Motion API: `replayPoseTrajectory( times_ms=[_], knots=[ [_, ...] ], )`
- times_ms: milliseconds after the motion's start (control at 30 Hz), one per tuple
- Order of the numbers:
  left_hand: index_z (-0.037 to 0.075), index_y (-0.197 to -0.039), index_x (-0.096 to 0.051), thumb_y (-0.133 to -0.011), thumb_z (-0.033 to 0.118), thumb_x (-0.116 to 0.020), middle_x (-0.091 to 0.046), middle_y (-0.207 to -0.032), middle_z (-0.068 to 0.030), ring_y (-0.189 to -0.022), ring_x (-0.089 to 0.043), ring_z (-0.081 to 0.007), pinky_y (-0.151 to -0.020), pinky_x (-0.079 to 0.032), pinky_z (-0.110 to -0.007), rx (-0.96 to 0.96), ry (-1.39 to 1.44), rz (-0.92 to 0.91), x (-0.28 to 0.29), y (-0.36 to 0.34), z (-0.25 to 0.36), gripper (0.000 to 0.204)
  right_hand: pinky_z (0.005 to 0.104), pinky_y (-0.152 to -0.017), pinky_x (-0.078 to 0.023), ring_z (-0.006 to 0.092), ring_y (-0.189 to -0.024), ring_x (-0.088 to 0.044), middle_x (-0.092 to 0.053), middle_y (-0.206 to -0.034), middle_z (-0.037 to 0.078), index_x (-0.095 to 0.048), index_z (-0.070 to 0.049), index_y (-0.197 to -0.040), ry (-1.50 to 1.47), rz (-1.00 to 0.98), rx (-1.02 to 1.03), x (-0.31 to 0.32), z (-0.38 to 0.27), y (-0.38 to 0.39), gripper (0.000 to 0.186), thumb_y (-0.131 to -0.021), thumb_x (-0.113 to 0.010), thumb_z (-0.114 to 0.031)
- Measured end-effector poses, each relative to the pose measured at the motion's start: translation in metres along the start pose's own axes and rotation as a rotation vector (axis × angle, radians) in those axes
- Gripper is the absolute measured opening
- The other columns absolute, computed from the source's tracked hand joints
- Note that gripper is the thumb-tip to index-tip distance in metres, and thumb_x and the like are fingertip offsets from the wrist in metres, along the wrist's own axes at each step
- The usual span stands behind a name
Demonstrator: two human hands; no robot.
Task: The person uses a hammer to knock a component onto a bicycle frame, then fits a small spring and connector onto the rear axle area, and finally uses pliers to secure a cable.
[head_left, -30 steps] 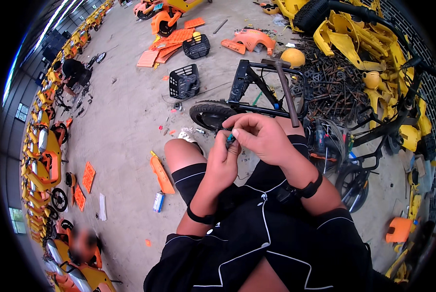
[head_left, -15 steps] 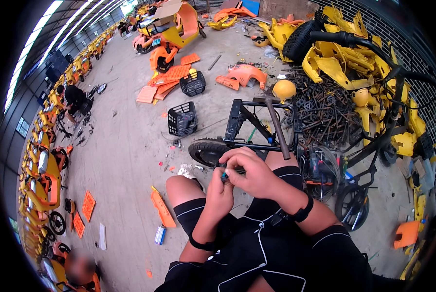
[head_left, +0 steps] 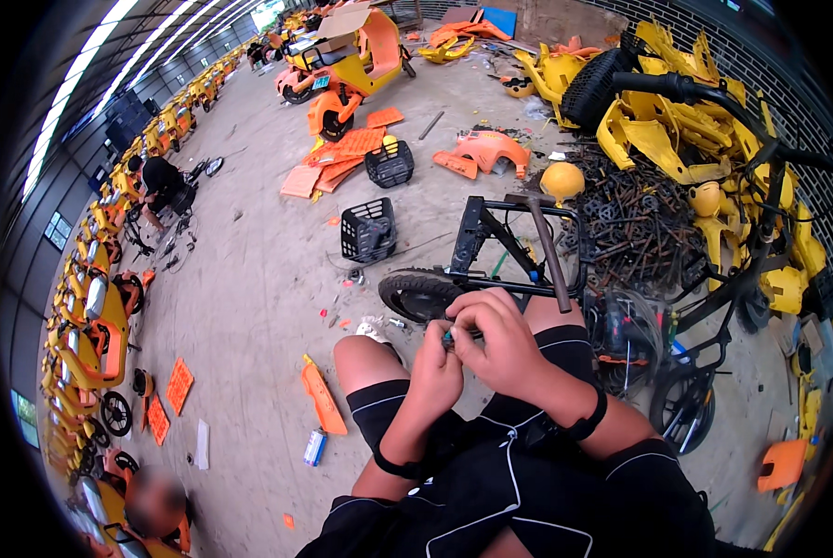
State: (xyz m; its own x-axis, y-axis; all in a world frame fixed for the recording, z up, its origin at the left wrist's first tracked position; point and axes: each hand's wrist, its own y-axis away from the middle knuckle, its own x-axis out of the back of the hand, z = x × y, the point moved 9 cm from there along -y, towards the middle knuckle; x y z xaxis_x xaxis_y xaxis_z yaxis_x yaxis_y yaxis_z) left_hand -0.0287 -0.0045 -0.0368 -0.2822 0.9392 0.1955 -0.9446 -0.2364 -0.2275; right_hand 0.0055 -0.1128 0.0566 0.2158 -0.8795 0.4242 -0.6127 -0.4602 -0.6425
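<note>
My left hand (head_left: 436, 374) and my right hand (head_left: 498, 346) meet in front of my knees, fingers pinched together. Between their fingertips is a small dark piece with a teal part (head_left: 448, 339); most of it is covered, so its kind is unclear. Just beyond my hands stands a black scooter frame (head_left: 472, 231) with a black-tyred wheel (head_left: 418, 295). A hammer (head_left: 550, 256) lies across the frame's top, its handle pointing toward me.
A heap of rusty metal parts (head_left: 635, 219) and yellow body panels (head_left: 654, 139) fills the right. Two black baskets (head_left: 368, 231) and orange panels (head_left: 322, 395) lie on the floor. Scooters (head_left: 96, 325) line the left, where people (head_left: 161, 181) sit. A black handlebar assembly (head_left: 760, 177) stands at right.
The whole view has shifted, so everything appears slightly farther right and lower. My hands stay pinched together around the small piece, with the fingers slightly rearranged.
</note>
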Motion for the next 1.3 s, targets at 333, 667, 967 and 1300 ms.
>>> replayPoseTrajectory(
  times_ms=[333,667,967,1300],
  knots=[
    [0.001,-0.111,-0.051,-0.103,0.006,-0.044,-0.056,-0.085,-0.0035,-0.077,-0.050,-0.0092,-0.066,-0.044,-0.027,0.087,-0.016,-0.020,0.007,0.006,0.007,0.011,0.0395,-0.093,-0.047,0.0303,-0.105,-0.059,-0.065,-0.108,0.012,-0.063,-0.002,-0.090,-0.222,-0.071,-0.158,-0.010,0.016,0.003,0.011,-0.085,-0.070,-0.009],
    [-0.001,-0.107,-0.050,-0.101,0.005,-0.046,-0.065,-0.083,-0.0192,-0.074,-0.065,-0.0315,-0.065,-0.049,-0.040,-0.039,-0.101,0.055,0.013,0.005,0.010,0.009,0.0408,-0.090,-0.048,0.0332,-0.103,-0.058,-0.062,-0.118,0.013,-0.062,-0.003,-0.089,0.041,-0.048,0.093,-0.010,-0.008,-0.001,0.012,-0.081,-0.070,-0.008],
    [0.000,-0.108,-0.049,-0.101,0.008,-0.050,-0.063,-0.078,-0.0197,-0.071,-0.065,-0.0335,-0.061,-0.049,-0.041,0.079,-0.083,-0.010,0.007,0.005,0.006,0.011,0.0441,-0.093,-0.047,0.0346,-0.108,-0.056,-0.059,-0.129,0.016,-0.058,-0.003,-0.091,-0.190,-0.087,-0.083,-0.012,0.024,0.001,0.014,-0.083,-0.068,-0.007],
    [-0.001,-0.113,-0.048,-0.098,0.008,-0.049,-0.065,-0.089,-0.0301,-0.087,-0.064,-0.0502,-0.070,-0.050,-0.052,0.052,-0.240,0.018,0.013,0.004,-0.009,0.017,0.0387,-0.088,-0.049,0.0274,-0.104,-0.059,-0.062,-0.127,0.011,-0.063,-0.005,-0.093,0.330,-0.020,0.375,-0.018,-0.024,0.010,0.016,-0.082,-0.070,-0.013]
  ],
)
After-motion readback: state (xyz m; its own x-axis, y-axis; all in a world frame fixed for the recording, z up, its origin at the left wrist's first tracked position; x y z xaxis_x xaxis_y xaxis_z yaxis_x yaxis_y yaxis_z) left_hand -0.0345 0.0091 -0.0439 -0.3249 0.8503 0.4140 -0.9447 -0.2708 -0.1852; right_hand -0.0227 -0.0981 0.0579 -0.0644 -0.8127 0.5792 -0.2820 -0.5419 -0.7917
